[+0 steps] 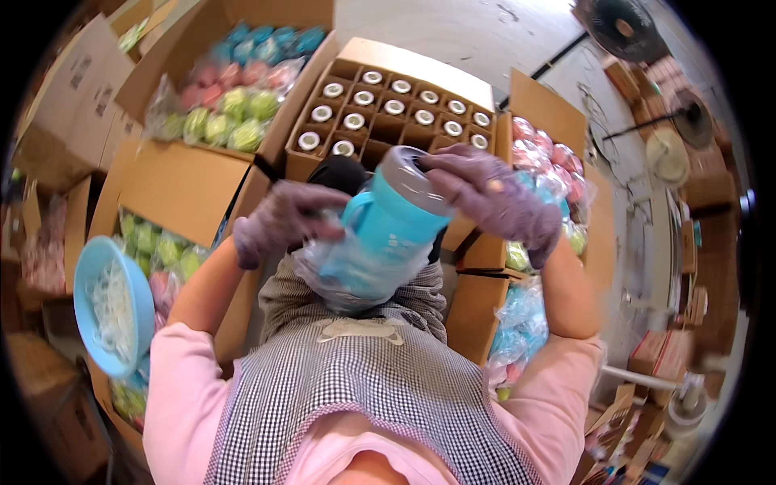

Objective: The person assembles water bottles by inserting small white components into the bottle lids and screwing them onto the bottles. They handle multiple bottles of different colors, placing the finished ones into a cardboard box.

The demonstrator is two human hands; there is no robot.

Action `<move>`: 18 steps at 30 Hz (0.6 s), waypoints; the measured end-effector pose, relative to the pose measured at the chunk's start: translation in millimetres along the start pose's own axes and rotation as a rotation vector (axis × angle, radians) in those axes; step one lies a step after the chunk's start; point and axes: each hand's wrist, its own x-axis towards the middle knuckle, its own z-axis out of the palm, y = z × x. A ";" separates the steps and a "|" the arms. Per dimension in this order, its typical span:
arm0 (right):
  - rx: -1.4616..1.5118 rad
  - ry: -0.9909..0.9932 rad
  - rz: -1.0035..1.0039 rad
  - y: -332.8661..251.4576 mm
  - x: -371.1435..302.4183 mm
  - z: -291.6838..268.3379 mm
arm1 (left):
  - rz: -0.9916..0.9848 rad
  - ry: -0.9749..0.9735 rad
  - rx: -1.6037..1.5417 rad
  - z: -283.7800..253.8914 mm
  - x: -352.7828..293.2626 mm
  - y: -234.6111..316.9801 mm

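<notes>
A turquoise plastic jug (402, 225) with a grey collar and a side handle stands tilted above my lap. Around its lower part is a crumpled clear plastic bag (347, 279). My left hand (284, 217), in a dusty purple glove, has its fingers closed on the bag beside the handle; their tips are somewhat blurred. My right hand (493, 194), gloved alike, grips the grey collar at the top, fingers bent over the rim. The jug's base is hidden by the bag.
Ahead stands a divided carton (303, 166) of bottles with pale round tops. Open boxes of bagged turquoise, pink and green pieces (234, 113) flank me. A light blue basin (85, 303) of clear rings is at left. Fans (622, 32) stand far right.
</notes>
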 end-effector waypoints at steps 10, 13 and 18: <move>-0.289 0.562 0.065 -39.1 32.0 97.2 | 0.658 0.623 -0.529 -32.4 64.1 111.2; -0.067 0.863 -0.081 -7.7 15.9 97.1 | 0.550 0.555 -0.294 -23.5 37.7 54.2; 0.351 0.902 0.448 -2.7 2.1 81.4 | -0.009 0.460 -0.344 11.0 19.4 45.1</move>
